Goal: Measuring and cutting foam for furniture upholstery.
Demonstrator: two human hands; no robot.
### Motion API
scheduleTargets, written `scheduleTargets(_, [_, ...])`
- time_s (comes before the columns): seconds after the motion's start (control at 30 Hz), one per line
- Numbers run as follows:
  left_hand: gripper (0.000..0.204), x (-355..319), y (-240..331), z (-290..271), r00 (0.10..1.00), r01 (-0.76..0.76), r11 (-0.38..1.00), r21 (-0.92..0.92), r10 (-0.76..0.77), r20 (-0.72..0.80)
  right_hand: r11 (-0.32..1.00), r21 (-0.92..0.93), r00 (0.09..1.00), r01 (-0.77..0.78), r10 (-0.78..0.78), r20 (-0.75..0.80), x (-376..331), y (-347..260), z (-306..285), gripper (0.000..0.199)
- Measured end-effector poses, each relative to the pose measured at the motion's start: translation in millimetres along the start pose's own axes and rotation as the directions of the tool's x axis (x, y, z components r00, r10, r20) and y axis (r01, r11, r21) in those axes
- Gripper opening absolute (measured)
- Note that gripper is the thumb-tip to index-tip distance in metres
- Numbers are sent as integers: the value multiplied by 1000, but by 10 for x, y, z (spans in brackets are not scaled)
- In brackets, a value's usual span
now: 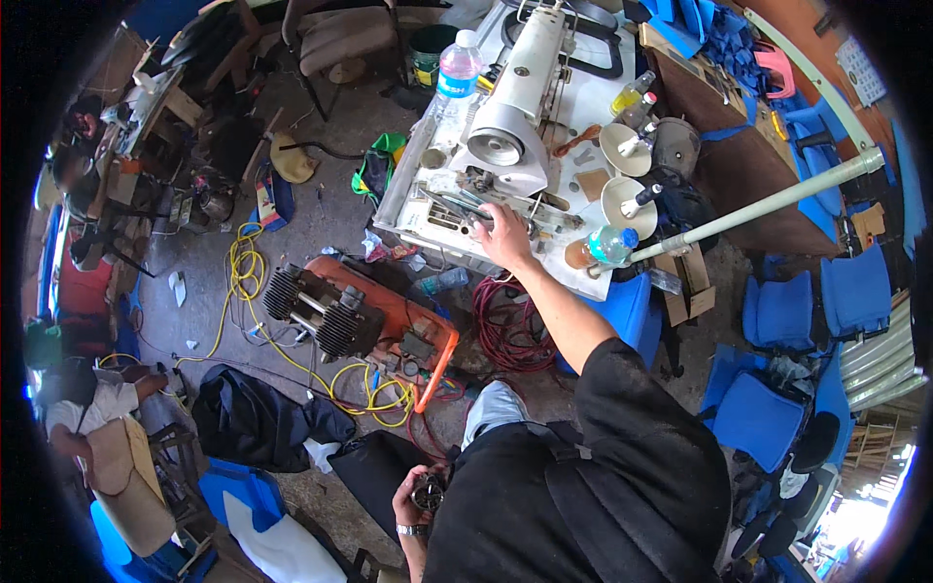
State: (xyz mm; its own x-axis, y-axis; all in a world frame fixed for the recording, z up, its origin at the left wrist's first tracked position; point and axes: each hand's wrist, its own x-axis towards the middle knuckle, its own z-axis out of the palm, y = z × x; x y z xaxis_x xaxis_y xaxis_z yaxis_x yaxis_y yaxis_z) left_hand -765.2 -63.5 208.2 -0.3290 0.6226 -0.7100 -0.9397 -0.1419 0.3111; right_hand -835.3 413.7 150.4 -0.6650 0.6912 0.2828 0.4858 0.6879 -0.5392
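My right hand [507, 236] reaches out over a white worktable [408, 209], its fingers bent over the end of a dark hand tool [461, 206] that lies among metal parts. Just beyond it a white sewing machine head [520, 92] lies on the table. My left hand [410, 497], with a watch on the wrist, is held low by my black top. It grips a small round metal part [428, 493].
A clear water bottle [457, 66] stands on the table. Another bottle [607, 245] and two white cones [629, 206] lie right of my hand, near a slanting white pipe [768, 204]. On the floor are an orange compressor [364, 325], yellow hose [243, 267], red cable [505, 330] and blue chairs [777, 311]. A person [87, 403] sits at left.
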Motion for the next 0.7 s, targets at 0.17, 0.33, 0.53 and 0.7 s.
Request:
scheduleTargets(0.17, [25,124,61,43,994,-96,994,-51,93,-60,988,139,998,-61,65,-25,-176,6,-153,22])
scheduleTargets(0.33, [27,160,103,110,976,-218,975,36,217,24,882,417,917,-220,41,396,-698,-615,-40,20])
scheduleTargets(0.53, [64,32,-151,36,929,-335,914,227,361,-84,795,553,82,-250,-552,830,-2038,-1682,-47,26])
scheduleTargets(0.7, [64,-255,-558,-104,824,-496,743,449,567,-28,913,380,-199,-148,-404,893,-2653,-2030,-243,28])
